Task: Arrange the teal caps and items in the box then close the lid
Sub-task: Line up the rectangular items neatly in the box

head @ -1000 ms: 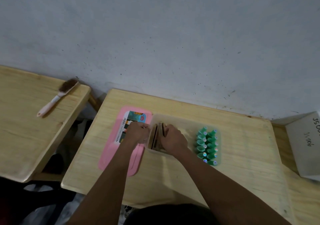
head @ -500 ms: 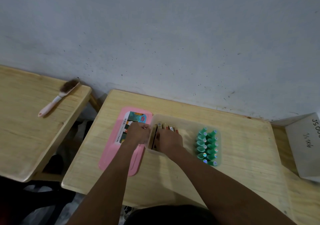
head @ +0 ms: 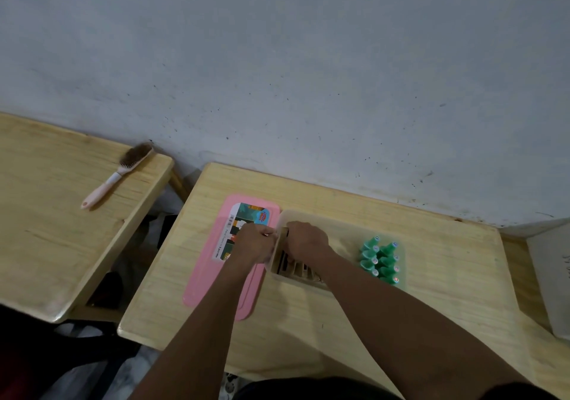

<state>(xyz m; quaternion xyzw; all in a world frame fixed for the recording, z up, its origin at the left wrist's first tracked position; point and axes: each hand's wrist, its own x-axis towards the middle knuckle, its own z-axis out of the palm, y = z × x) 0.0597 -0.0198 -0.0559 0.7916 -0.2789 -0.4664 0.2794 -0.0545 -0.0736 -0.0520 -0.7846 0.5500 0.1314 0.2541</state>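
The translucent box [head: 345, 230] stands in the middle of the desk [head: 447, 276]. Its pink lid [head: 212, 282] lies flat just beside it on the left. The teal caps [head: 381, 259] stand in two rows at the right end of the box. At the left end, flat brown items [head: 293, 268] stand on edge. They are small and partly covered by the right forearm, so I cannot say what they are.

The right grip [head: 305, 240] bends its fingers down over these items. The fingertips are hidden, and I cannot tell if it holds one. The left grip [head: 254, 243] is curled on the left rim of the box, above the label of the lid.

The desk is of pale wood and stands against a grey, stained wall [head: 277, 60]. A second desk [head: 46, 230] on the left carries a brush [head: 118, 174]. A white box [head: 552, 276] is cut off at the right edge.
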